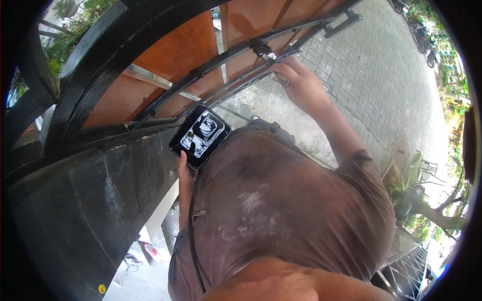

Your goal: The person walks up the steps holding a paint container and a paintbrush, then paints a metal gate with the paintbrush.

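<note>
My left hand [185, 168] grips the lower end of a black rectangular container [200, 161]. Glossy black liquid, probably paint, lies in it and throws back white reflections. At the upper middle, my right hand [303, 88] is closed around what looks like a small paintbrush [271, 58], its end dark and wet-looking. The brush end reaches the black metal bar of a gate [240, 47] with orange-brown panels [176, 46]. My fingers cover most of the handle.
A dark wall [95, 195] stands at the left under the gate's thick black frame [88, 85]. Grey paving [381, 65] stretches away at the right. Parked motorcycles [420, 35] are at the upper right, with a tree trunk [434, 216] and a chair [431, 169] lower down.
</note>
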`<state>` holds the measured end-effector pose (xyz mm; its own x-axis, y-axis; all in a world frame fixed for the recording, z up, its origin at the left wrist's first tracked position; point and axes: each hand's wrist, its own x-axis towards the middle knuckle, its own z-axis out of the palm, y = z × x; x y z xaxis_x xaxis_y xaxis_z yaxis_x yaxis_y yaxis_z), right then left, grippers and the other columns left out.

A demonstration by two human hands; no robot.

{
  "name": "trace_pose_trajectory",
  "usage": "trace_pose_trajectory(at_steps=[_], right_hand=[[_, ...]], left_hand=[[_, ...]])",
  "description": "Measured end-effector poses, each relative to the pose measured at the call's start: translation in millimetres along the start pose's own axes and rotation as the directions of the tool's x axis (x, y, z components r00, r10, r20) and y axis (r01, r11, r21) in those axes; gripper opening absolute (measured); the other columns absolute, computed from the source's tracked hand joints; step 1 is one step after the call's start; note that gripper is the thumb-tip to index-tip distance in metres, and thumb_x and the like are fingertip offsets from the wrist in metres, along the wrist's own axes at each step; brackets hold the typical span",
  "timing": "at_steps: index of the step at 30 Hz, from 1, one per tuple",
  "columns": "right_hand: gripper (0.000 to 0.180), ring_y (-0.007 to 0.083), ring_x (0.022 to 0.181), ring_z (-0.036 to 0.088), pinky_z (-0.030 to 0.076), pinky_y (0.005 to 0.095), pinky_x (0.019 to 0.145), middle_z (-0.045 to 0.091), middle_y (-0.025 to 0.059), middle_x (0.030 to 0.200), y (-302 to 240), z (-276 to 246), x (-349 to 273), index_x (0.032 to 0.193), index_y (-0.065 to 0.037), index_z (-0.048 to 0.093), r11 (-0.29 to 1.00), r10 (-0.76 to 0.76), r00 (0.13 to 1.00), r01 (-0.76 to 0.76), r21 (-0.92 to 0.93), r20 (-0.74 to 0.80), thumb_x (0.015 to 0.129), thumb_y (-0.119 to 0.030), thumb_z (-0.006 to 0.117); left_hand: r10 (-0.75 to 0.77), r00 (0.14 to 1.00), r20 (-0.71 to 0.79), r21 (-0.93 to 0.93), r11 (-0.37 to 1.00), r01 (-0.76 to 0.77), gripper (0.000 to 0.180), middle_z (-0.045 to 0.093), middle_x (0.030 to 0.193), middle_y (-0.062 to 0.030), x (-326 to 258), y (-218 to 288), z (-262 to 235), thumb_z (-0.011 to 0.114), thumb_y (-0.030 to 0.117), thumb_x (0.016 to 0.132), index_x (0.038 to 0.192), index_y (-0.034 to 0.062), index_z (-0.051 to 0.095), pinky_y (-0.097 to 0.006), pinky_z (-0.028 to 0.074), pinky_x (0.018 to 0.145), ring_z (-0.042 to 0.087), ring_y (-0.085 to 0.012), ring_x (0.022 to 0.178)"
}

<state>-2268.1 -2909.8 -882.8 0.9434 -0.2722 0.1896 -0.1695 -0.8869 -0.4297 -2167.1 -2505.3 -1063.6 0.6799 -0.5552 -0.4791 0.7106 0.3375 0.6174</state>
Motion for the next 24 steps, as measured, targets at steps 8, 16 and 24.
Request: trace_pose_trajectory(at_steps=[8, 16, 24], right_hand=[[0.04, 0.0352, 0.103, 0.063, 0.054, 0.0449, 0.084, 0.059, 0.0101, 0.113, -3.3, -6.5, 6.7, 0.121, -0.014, 0.06, 0.997, 0.071, 0.997, -0.071, 0.022, 0.005, 0.083, -0.001, 0.062], [0.027, 0.0376, 0.099, 0.063, 0.053, 0.0458, 0.082, 0.061, 0.0135, 0.11, -4.1, -18.9, 15.9, 0.12, -0.012, 0.061, 0.99, 0.128, 0.992, -0.126, 0.069, -0.016, 0.093, -0.011, 0.062], [0.023, 0.0392, 0.099, 0.064, 0.053, 0.0459, 0.086, 0.062, 0.0169, 0.116, 10.1, -34.0, 35.7, 0.118, -0.009, 0.062, 0.995, 0.085, 0.991, -0.08, 0.053, -0.1, 0.096, -0.014, 0.06]], left_hand=[[0.029, 1.0, -0.009, 0.013, 1.0, -0.029, 0.058, 0.051, 0.144, -0.0132, -1.0, 1.7, 6.5, 0.055, 0.031, 0.102, 0.15, 0.005, 0.034, -0.044, 0.047, 0.107, 0.055, -0.0269, 0.13], [0.005, 1.0, -0.014, -0.016, 1.0, -0.005, 0.061, 0.052, 0.143, -0.0128, 3.1, -6.0, -8.7, 0.057, 0.033, 0.1, 0.149, 0.0042, 0.035, -0.043, 0.048, 0.105, 0.055, -0.0269, 0.129], [-0.028, 0.999, -0.039, 0.045, 0.999, 0.03, 0.064, 0.05, 0.145, -0.0126, 0.8, -3.5, -2.9, 0.059, 0.035, 0.099, 0.15, 0.0054, 0.034, -0.043, 0.048, 0.106, 0.054, -0.0273, 0.13]])
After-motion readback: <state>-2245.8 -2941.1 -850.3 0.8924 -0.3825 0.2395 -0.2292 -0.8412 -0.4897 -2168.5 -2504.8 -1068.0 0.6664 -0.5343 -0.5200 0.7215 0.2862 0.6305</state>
